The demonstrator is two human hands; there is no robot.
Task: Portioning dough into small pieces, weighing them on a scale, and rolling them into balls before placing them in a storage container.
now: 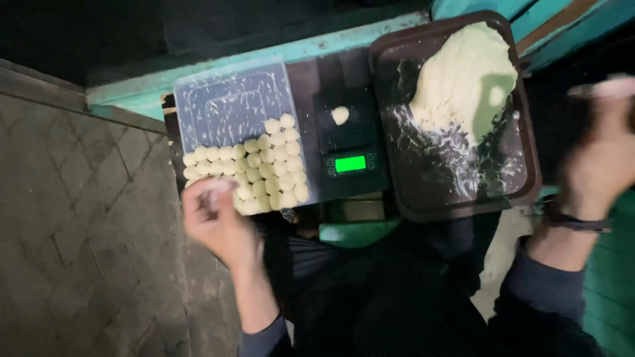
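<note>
Hovering left hand (215, 221) – clear tub (231, 106), pale dough balls (264, 168).

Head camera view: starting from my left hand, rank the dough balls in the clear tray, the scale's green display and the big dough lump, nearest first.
1. Dough balls, in the clear tray, right beside the left hand.
2. Green display, centre, on the scale.
3. Big dough lump, far right, in the dark tray.

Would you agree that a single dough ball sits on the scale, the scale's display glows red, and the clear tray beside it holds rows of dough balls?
Not quite: the head view shows the display of the scale glowing green, not red. A single dough ball does sit on the scale, and the clear tray beside it holds rows of dough balls.
</note>
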